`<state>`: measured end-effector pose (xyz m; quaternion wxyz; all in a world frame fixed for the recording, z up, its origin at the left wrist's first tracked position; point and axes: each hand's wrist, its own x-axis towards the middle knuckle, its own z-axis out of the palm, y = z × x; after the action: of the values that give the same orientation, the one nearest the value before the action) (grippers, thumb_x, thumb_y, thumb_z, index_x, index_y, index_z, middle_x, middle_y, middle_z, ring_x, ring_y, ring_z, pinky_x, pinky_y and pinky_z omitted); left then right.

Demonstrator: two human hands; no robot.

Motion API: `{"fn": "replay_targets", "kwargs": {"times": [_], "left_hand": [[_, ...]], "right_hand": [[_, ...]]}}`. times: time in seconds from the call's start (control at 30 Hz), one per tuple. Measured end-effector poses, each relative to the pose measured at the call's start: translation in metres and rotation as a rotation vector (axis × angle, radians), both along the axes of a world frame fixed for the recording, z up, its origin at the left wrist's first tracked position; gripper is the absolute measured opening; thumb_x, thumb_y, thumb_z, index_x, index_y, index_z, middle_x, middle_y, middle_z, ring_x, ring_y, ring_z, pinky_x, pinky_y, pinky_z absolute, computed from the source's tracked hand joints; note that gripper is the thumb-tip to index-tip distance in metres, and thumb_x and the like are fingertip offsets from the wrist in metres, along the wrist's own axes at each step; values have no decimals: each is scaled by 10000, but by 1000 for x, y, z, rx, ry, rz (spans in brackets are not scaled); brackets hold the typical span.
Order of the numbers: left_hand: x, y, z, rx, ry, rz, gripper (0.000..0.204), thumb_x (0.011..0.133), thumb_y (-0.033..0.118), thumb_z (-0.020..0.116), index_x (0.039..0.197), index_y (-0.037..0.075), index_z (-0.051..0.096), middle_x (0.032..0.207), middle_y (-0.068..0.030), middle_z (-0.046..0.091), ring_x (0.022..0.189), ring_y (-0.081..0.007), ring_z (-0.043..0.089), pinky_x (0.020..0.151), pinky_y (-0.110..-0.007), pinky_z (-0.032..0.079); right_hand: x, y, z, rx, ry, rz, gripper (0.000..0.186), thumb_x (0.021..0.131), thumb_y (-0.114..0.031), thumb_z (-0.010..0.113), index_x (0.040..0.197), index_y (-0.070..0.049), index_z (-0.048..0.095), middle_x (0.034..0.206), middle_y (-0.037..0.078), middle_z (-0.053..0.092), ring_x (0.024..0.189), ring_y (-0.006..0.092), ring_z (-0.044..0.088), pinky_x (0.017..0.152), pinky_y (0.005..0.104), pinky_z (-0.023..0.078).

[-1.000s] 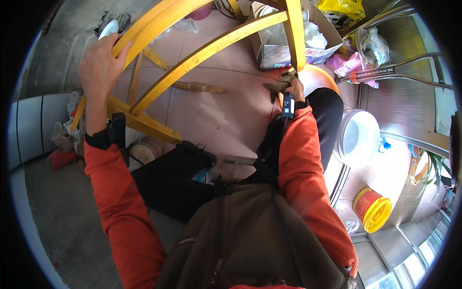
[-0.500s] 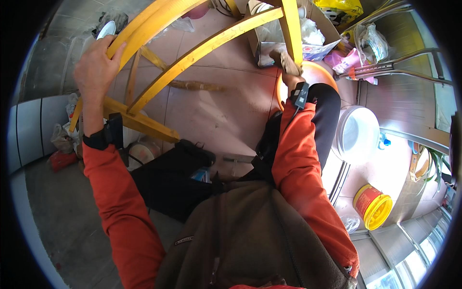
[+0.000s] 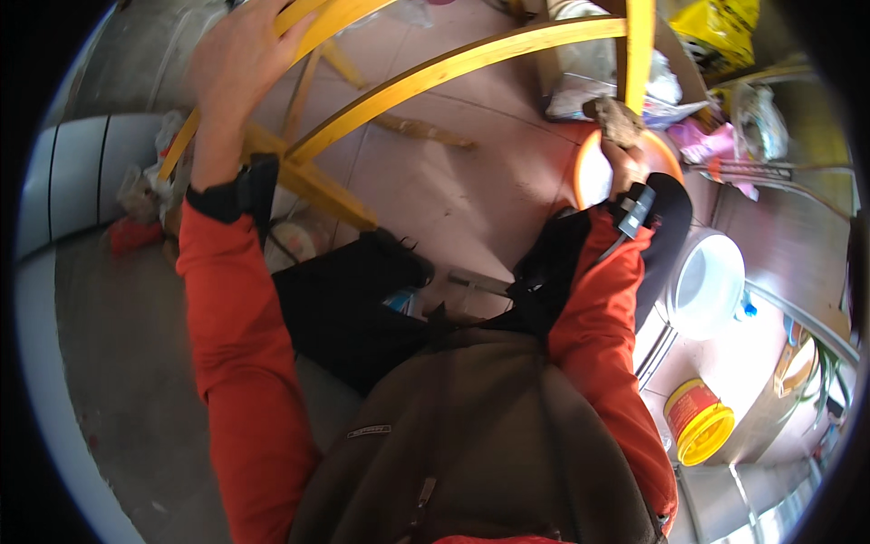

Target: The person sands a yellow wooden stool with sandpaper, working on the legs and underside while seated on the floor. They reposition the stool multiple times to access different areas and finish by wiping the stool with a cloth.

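A yellow wooden frame with a curved crossbar (image 3: 453,63), like part of a chair, stands tilted in front of me. My left hand (image 3: 237,68) is closed around its upper curved rail at the top left. My right hand (image 3: 625,167) holds a crumpled grey-brown rag (image 3: 618,123) against the lower part of the upright leg (image 3: 640,54) on the right. The rag and wrist hide most of the right fingers. Just behind that hand sits an orange basin (image 3: 586,178).
A cardboard box (image 3: 681,68) with plastic bags stands beyond the basin. At right are a white bucket (image 3: 707,283), a yellow-and-red bucket (image 3: 698,422) and metal tubing (image 3: 797,181). A wooden stick (image 3: 426,132) lies on the tiles. Bags (image 3: 140,192) sit by the left cabinets.
The whole view has shifted, so most things appear farther right. My left hand sits higher in the picture, still on the rail. The rag stays at the leg.
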<state>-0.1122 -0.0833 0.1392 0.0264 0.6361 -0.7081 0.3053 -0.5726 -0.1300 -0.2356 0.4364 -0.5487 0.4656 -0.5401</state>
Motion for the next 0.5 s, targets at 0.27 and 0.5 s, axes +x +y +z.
{"fn": "replay_targets", "kwargs": {"times": [0.27, 0.5], "left_hand": [[-9, -1, -1, -94, 51, -121, 329, 859, 429, 685, 877, 101, 713, 820, -147, 687, 759, -369, 663, 649, -463, 505], [-13, 2, 1, -58, 55, -36, 341, 856, 439, 684, 835, 100, 720, 766, -153, 687, 708, -376, 662, 621, -464, 505]], "right_hand": [[118, 15, 46, 695, -817, 270, 350, 1018, -216, 388, 1206, 24, 559, 1023, 153, 658, 883, 257, 681, 769, 483, 582], [337, 117, 95, 302, 216, 582, 220, 927, -178, 529, 1053, -23, 621, 830, 247, 679, 726, 361, 692, 618, 462, 550]]}}
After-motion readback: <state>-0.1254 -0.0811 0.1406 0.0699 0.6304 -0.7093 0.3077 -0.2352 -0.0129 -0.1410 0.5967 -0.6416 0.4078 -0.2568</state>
